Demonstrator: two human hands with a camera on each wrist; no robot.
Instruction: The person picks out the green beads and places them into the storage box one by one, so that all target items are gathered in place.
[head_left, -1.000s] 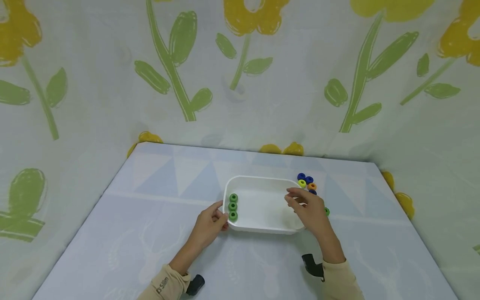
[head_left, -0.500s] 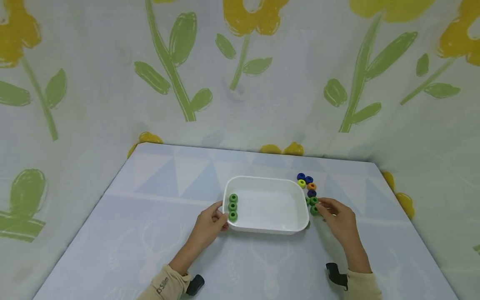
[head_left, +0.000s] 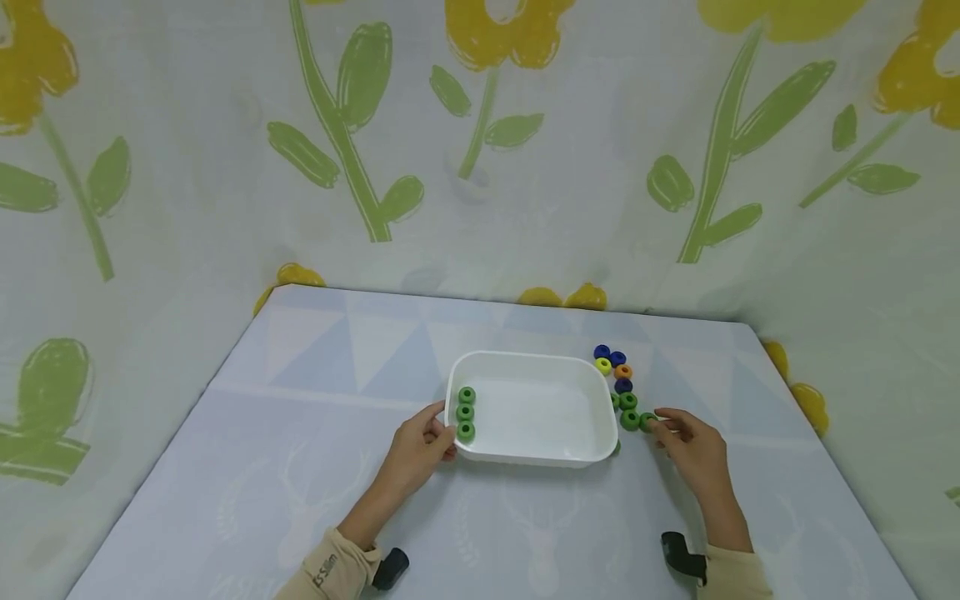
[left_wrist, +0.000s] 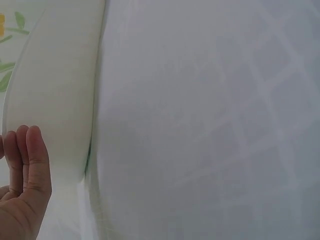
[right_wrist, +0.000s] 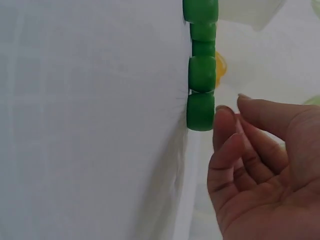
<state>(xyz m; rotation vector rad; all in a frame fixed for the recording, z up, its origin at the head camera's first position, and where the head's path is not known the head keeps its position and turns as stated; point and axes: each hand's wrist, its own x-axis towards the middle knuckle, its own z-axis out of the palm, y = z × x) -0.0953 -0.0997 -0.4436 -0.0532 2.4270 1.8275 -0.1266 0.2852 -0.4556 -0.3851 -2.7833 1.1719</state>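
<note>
In the head view, three green beads (head_left: 466, 412) stand in a row along the left inside wall of a white plastic tray (head_left: 536, 454). My left hand (head_left: 416, 446) holds that tray at its left end, thumb at the rim; the left wrist view shows fingers (left_wrist: 36, 160) against its outer wall. My right hand (head_left: 693, 454) is at the outermost green bead (head_left: 648, 422), right of the tray. In the right wrist view its loosely curled fingertips reach the end green bead (right_wrist: 200, 112), which still rests on the table, not between thumb and finger.
Several more green beads (head_left: 628, 402) lie close to the tray's right side, one partly hidden by its front right corner. Behind them are blue beads (head_left: 623, 386), a yellow bead (head_left: 603, 366) and an orange bead (head_left: 623, 372). A flower-printed curtain (head_left: 570, 167) hangs behind the table (head_left: 337, 467).
My right hand has moved from above the tray's right end out to the green beads, then slightly further right to the outermost one. The left hand and the tray have stayed put.
</note>
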